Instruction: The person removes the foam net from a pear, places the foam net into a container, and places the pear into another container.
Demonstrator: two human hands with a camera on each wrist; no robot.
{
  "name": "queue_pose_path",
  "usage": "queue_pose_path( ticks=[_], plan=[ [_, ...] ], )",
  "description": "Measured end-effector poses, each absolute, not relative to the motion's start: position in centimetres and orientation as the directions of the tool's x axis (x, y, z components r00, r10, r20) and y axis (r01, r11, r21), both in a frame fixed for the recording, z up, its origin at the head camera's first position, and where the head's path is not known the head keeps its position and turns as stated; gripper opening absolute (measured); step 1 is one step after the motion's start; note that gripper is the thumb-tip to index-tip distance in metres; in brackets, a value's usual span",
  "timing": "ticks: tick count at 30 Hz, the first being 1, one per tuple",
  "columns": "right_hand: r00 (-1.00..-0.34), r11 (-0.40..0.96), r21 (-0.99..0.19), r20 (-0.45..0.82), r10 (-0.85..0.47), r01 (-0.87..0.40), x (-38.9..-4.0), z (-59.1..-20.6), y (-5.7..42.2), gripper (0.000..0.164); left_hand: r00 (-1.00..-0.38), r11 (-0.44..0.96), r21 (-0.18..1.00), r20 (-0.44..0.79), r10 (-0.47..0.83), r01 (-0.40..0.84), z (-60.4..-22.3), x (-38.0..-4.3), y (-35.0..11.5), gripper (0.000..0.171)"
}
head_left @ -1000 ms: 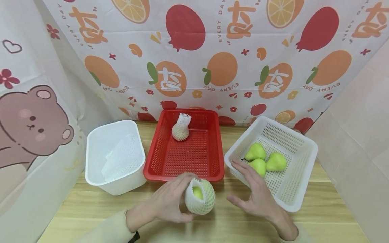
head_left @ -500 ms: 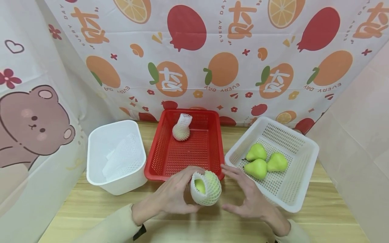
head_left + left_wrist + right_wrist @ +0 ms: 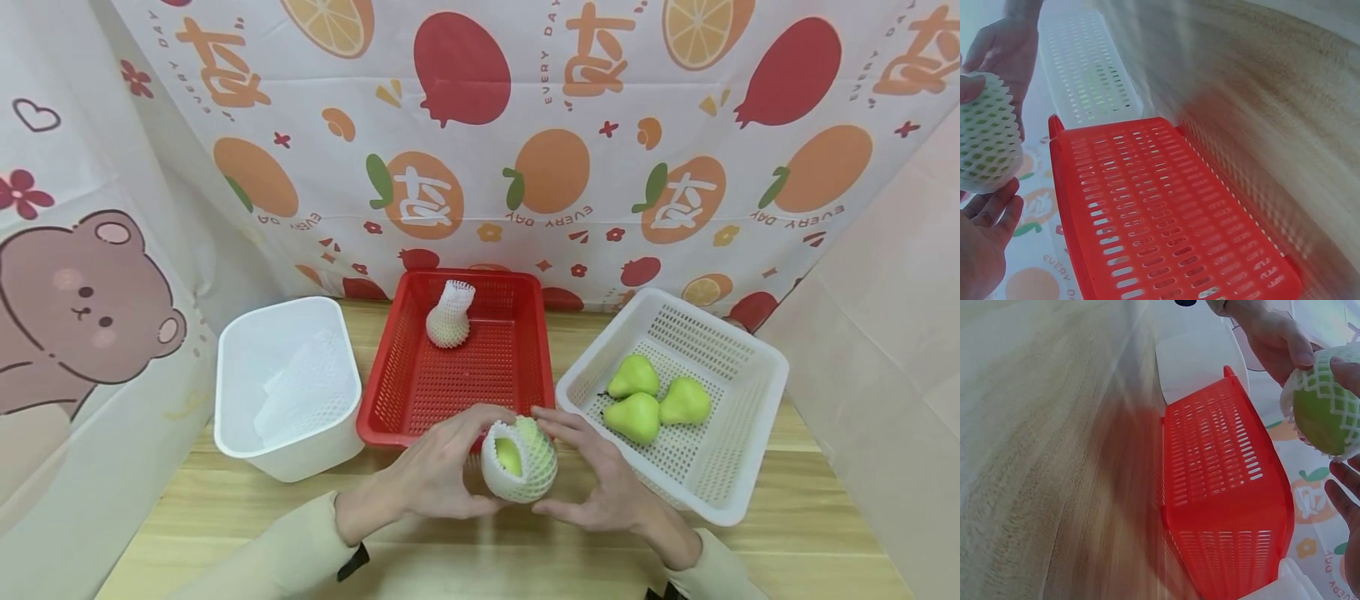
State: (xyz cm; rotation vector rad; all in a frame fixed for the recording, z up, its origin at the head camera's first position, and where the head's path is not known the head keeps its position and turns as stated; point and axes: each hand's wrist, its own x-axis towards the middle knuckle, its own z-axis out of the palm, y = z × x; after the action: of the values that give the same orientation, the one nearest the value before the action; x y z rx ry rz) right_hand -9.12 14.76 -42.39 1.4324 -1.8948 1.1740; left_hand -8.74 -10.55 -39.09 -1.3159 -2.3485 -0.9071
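A green pear in a white foam net (image 3: 519, 460) is up in front of the red basket, with green skin showing through an opening in the net. My left hand (image 3: 438, 467) holds it from the left, thumb below and fingers above. From the right, my right hand (image 3: 600, 475) spans it with fingertips and thumb right at the net. The right wrist view shows bare pear skin (image 3: 1319, 422) on the side facing that camera. A netted pear (image 3: 450, 317) sits in the red basket (image 3: 390, 367).
At the right, a white basket (image 3: 750, 417) contains 3 bare green pears (image 3: 633, 417). A white bin (image 3: 288, 462) with foam nets (image 3: 300, 387) in it stands at the left. All rest on a wooden table (image 3: 420, 550) before a fruit-print curtain (image 3: 480, 192).
My left hand has carried the netted pear right and slightly away from me. My right hand has shifted left from the white basket's near edge and closed in on the pear.
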Motion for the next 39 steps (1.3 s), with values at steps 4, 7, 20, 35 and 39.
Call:
queue_pose_path(
  ticks=[4,7,20,35,39],
  plan=[
    [-0.334,0.083,-0.343,0.785,-0.523,-0.936,-9.2,-42.5,14.7,0.086,-0.540,0.373,0.396,0.526,0.657,0.839,-39.0,-8.9,-10.4,0.092],
    [-0.332,0.075,-0.346,0.781,-0.530,-0.935,-9.4,-42.7,14.6,0.088,-0.542,0.362,0.411,0.522,0.659,0.837,-39.0,-8.9,-10.3,0.092],
    [-0.262,-0.016,-0.315,0.813,-0.521,-0.949,-10.1,-43.3,14.5,0.084,-0.546,0.370,0.411,0.508,0.666,0.833,-39.2,-8.7,-10.1,0.104],
    [-0.364,0.258,-0.263,0.765,-0.531,-0.930,-9.5,-42.4,16.0,0.090,-0.619,0.495,0.374,0.429,0.657,0.784,-37.8,-8.0,-11.4,0.128],
    [-0.402,0.390,-0.201,0.735,-0.546,-0.898,-9.1,-41.7,16.3,0.090,-0.642,0.524,0.373,0.396,0.656,0.766,-37.3,-8.0,-11.6,0.126]
  ],
)
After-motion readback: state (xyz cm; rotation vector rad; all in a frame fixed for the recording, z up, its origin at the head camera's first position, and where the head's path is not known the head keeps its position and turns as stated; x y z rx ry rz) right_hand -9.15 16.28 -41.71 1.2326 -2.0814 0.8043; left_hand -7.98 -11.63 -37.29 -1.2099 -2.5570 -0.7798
